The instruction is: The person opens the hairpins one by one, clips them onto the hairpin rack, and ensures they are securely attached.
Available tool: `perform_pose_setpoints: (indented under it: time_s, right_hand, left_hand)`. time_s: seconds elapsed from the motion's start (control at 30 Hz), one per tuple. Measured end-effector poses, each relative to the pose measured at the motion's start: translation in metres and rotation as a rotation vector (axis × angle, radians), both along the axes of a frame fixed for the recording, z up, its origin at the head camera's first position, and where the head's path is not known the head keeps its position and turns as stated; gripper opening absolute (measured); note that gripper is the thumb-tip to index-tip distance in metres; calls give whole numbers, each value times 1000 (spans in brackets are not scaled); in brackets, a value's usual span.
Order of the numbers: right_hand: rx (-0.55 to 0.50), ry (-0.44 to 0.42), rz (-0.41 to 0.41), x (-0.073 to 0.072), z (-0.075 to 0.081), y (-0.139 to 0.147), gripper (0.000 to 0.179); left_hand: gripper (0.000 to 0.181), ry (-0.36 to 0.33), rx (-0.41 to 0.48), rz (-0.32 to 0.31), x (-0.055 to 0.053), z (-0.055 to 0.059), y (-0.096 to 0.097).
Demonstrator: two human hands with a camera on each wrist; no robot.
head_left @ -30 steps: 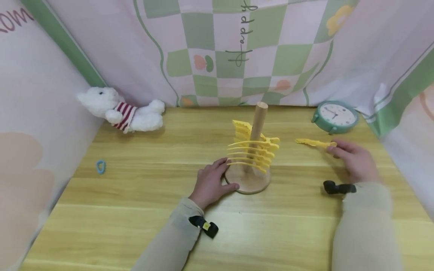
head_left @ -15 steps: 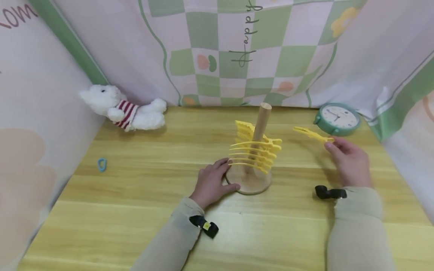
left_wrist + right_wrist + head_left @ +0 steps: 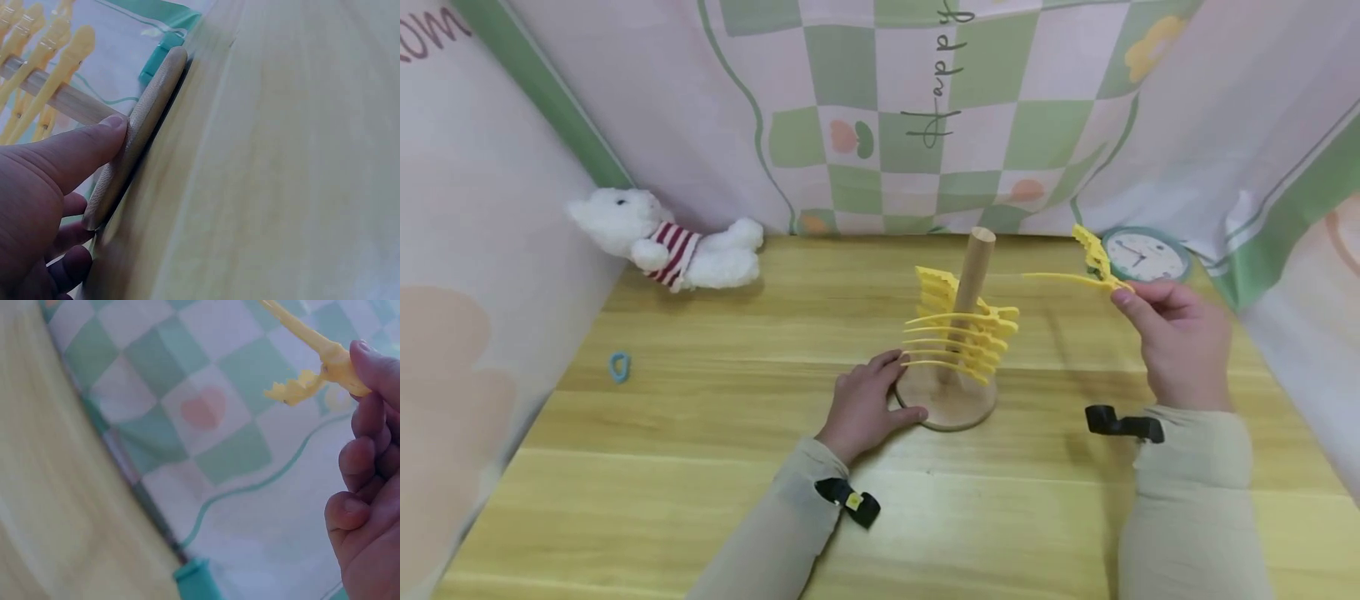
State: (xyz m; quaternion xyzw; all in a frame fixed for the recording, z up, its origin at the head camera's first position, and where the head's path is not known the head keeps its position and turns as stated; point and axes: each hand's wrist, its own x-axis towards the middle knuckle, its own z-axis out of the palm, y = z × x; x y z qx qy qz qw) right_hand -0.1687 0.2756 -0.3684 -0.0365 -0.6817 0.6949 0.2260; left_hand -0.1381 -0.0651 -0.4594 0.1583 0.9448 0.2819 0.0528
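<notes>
A wooden stand has a round base and an upright post. Several yellow alligator hair clips are clamped one above another on the post. My left hand holds the base at its left rim; in the left wrist view the thumb lies on the base, with the fingers round its edge. My right hand, raised to the right of the stand, pinches another yellow hair clip by its tail end. The two arms of this clip are spread apart, the toothed one showing in the right wrist view.
A green alarm clock lies at the back right, partly behind the held clip. At the back left lies a white plush toy in a striped top. A small blue ring-shaped item lies on the left. A checkered curtain hangs behind the table.
My right hand has lifted its hair clip and turned it, and the clip's arms have gone from together to spread apart. The left hand has stayed on the base.
</notes>
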Motion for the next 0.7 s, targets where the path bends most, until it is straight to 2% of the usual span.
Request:
perform_pose_setpoints:
  time_s: [0.13, 0.33, 0.47, 0.7]
  right_hand:
    - [-124, 152, 60, 6, 11, -12, 14]
    - [-177, 285, 223, 14, 21, -29, 11]
    - [-196, 326, 288, 17, 24, -40, 10]
    - [-142, 306, 297, 25, 30, -59, 7]
  left_hand:
    - [83, 1, 2, 3, 0, -1, 0]
    - [82, 2, 8, 2, 1, 0, 0]
    - [82, 3, 11, 2, 1, 1, 0]
    - [82, 9, 4, 1, 1, 1, 0]
